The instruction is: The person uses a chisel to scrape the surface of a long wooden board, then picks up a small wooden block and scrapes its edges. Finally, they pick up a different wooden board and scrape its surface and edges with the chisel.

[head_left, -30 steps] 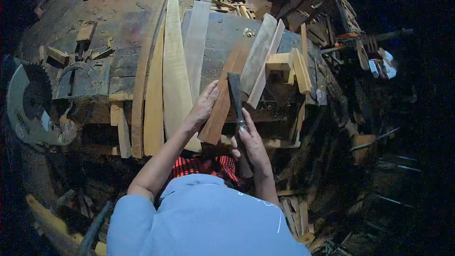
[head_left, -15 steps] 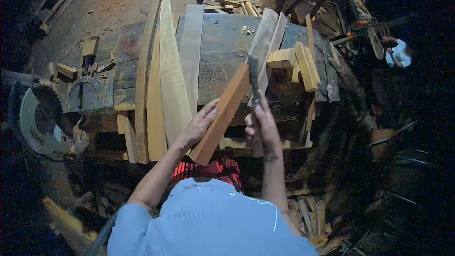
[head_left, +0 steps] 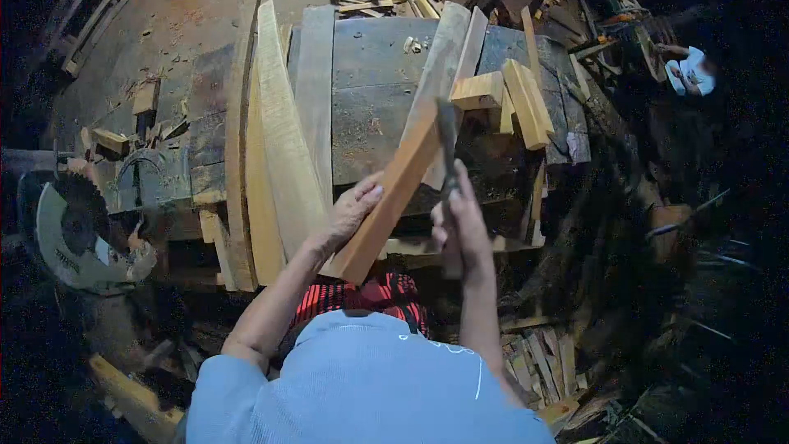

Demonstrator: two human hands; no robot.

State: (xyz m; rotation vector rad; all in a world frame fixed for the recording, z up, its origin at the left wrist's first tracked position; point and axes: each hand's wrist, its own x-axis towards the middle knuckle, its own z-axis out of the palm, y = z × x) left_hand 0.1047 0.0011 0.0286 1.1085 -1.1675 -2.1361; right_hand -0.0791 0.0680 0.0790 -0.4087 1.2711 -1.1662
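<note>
My left hand (head_left: 352, 215) is closed around the lower left side of a reddish-brown wooden block (head_left: 393, 207), which slants up and away from my body. In my right hand (head_left: 465, 228) is a dark metal tool with a wooden handle (head_left: 447, 144), held upright with the fingers wrapped round it. The tool's upper part lies against or just beside the far end of the block. It is smeared by motion, so its exact kind does not show. Left of my left hand, a pale curved plank (head_left: 288, 131) leans on the workbench (head_left: 374, 74).
More planks (head_left: 315, 82) lean along the bench. Short pale blocks (head_left: 526, 103) rest at its right side. A circular saw blade (head_left: 80, 205) with a guard stands at far left. Offcuts (head_left: 542, 362) lie below on the right. Another person (head_left: 694, 72) is at far right.
The view has shifted slightly. The tool's upper end has moved a little right relative to the block and tilts more upright. Both hands keep their holds.
</note>
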